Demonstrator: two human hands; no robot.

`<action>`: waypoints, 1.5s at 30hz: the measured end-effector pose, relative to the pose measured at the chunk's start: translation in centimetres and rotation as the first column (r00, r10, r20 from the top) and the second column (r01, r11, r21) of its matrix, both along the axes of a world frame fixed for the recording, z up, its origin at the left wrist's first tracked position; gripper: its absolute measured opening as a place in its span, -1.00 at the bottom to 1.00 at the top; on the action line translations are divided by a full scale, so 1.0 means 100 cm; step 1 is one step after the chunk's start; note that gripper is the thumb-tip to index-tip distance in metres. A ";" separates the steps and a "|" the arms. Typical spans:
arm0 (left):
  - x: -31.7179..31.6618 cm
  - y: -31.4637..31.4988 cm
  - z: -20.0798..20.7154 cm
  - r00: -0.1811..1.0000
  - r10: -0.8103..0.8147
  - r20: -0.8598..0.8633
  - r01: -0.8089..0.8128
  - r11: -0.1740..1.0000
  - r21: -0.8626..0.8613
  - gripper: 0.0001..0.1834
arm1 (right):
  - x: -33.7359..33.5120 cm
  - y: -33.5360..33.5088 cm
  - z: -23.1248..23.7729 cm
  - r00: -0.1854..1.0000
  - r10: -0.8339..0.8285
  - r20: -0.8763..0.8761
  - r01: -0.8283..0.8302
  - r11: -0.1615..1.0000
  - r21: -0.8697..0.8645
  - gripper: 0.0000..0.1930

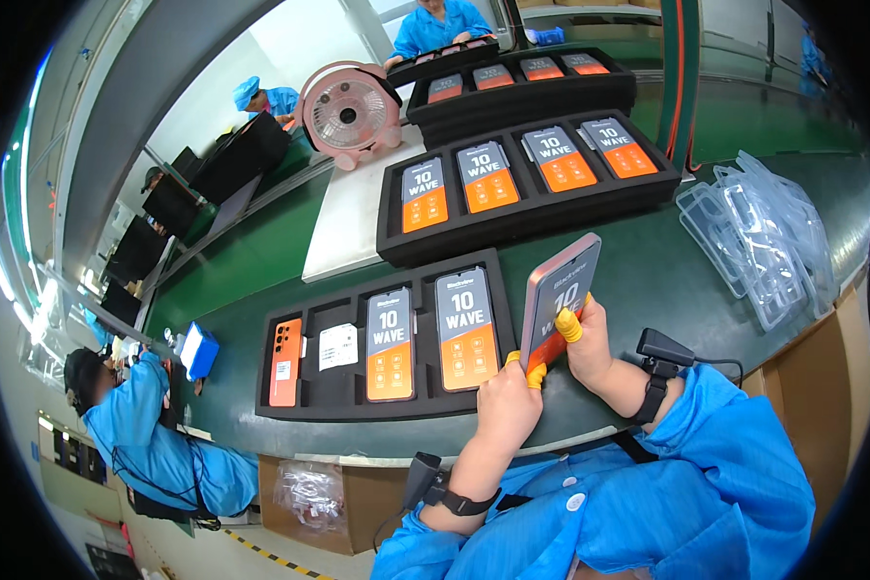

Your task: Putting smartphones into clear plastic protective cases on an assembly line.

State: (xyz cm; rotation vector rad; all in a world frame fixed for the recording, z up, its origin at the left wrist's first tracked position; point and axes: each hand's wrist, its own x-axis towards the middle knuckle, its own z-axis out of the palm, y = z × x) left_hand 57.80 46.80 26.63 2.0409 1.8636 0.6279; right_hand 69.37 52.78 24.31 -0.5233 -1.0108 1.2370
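Between my two hands a smartphone stands tilted up, its grey and orange screen film facing right. My left hand pinches its lower edge, and my right hand grips its right side near the bottom. Yellow finger cots cover some of my fingertips. Just left of them lies a black foam tray. It holds two film-covered phones face up and an orange phone with its camera side up. A white label shows in the slot between.
Beyond lies a second foam tray of phones, with stacked trays behind it. Clear plastic trays are piled at right. A pink fan stands at the back. Co-workers sit left and far. Cardboard boxes stand below the green bench.
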 end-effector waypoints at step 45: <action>-0.280 0.007 -0.027 0.653 0.296 0.697 -0.650 0.691 0.316 -0.73 | 0.004 0.009 -0.020 0.929 0.350 0.117 -0.333 0.931 -0.148 -0.63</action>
